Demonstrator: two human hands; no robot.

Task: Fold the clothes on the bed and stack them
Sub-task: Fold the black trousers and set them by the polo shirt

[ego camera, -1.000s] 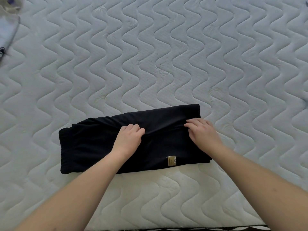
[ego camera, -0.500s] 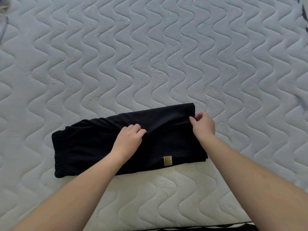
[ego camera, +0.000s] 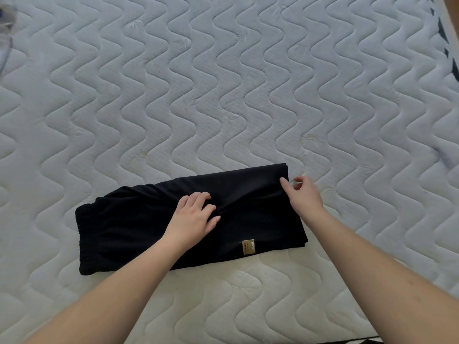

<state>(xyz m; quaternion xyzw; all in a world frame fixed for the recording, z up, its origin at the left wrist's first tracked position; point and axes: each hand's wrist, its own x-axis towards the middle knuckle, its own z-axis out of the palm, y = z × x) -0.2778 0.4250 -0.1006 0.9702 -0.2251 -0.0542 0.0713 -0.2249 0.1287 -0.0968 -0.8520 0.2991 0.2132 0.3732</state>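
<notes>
My left hand (ego camera: 196, 214) presses the half-folded black cloth garment (ego camera: 149, 227), fingers curled; right hand (ego camera: 304, 194) loose at its right edge; final fold and stacking remain.

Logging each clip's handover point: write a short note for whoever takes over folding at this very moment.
Left hand: rests on the middle of the black folded fabric garment, fingers curled into the cloth, apparently bunching it.
Right hand: at the garment's far right corner, fingers loosely open; a pinch cannot be confirmed.
The garment lies as a long band on the white quilted mattress, elastic waistband to the left, tan label near the front edge.
Done: lengthwise fold.
Left: probably fold the right end over, then stack.
</notes>
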